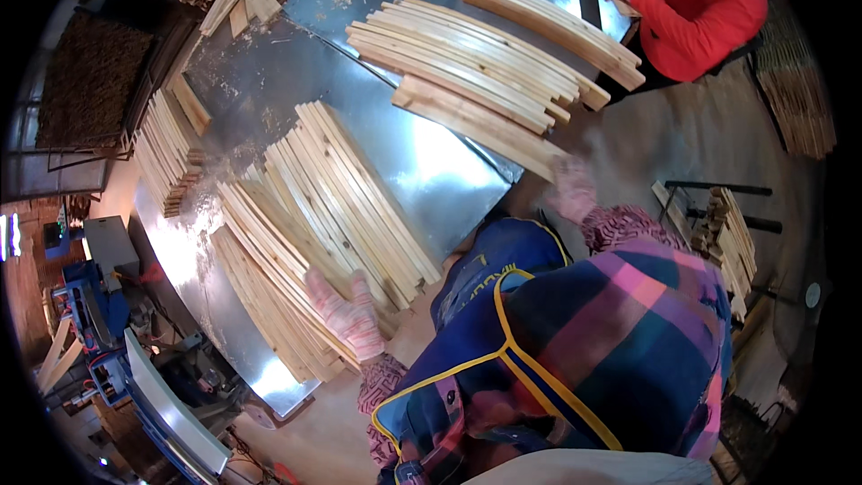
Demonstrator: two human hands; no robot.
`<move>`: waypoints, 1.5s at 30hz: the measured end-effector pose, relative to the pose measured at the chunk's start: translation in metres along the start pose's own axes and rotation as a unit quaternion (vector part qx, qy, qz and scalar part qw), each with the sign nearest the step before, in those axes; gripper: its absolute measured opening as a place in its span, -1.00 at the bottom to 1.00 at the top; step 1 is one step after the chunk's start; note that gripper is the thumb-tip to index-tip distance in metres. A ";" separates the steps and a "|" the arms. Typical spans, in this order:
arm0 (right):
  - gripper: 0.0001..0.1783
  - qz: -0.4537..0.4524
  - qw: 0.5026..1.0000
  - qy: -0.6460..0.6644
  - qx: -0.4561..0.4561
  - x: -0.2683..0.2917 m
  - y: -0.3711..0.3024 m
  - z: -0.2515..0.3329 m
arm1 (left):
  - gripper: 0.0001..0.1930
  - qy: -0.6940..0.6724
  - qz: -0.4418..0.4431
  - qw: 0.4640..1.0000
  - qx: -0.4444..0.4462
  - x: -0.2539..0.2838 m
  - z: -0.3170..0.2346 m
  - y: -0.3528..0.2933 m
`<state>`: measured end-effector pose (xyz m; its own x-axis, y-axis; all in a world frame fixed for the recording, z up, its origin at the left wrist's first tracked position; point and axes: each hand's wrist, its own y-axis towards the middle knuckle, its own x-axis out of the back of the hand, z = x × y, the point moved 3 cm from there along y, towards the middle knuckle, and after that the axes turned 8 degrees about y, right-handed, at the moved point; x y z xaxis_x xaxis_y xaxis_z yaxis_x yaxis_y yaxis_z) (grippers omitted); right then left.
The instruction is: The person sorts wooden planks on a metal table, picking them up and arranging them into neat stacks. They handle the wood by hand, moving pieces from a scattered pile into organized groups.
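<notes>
My left hand (pixel 346 314), in a pink-and-white striped glove, lies over the near ends of pale wooden strips (pixel 337 189), its thumb apart from the fingers. These strips lie side by side in a row on the metal table. My right hand (pixel 575 190), in a matching glove, is closed at the near end of a wooden board (pixel 476 121). That board lies along the near side of another row of wooden strips (pixel 467 58) and sticks out past the table edge. The right fingertips are slightly blurred.
The shiny metal table (pixel 260 81) carries sawdust and a smaller strip stack (pixel 166 153) at left. Another strip row (pixel 548 27) lies at the far right, near a person in a red top (pixel 705 13). A rack with wood (pixel 723 242) stands at right; machinery (pixel 135 377) stands at lower left.
</notes>
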<state>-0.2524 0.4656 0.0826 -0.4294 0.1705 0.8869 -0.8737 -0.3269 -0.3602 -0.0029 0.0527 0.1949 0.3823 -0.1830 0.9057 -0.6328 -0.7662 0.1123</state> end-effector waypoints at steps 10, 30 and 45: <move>-0.23 0.229 0.927 0.289 0.071 0.030 0.030 0.033 | -0.07 -0.140 0.436 0.885 -0.088 -0.220 -0.192 0.046; -0.01 0.100 0.988 0.092 0.072 0.046 0.228 0.137 | 0.18 -0.001 0.408 0.906 0.115 -0.188 -0.170 0.064; -0.18 -0.032 0.919 0.321 0.229 0.013 0.137 0.270 | 0.15 0.221 0.143 0.896 0.357 0.057 0.065 0.052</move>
<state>-0.3161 0.1721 0.1232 -0.5548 0.6677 0.4964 -0.7776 -0.6284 -0.0237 0.0297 -0.0372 0.2262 -0.1307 -0.2941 0.9468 -0.0088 -0.9546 -0.2978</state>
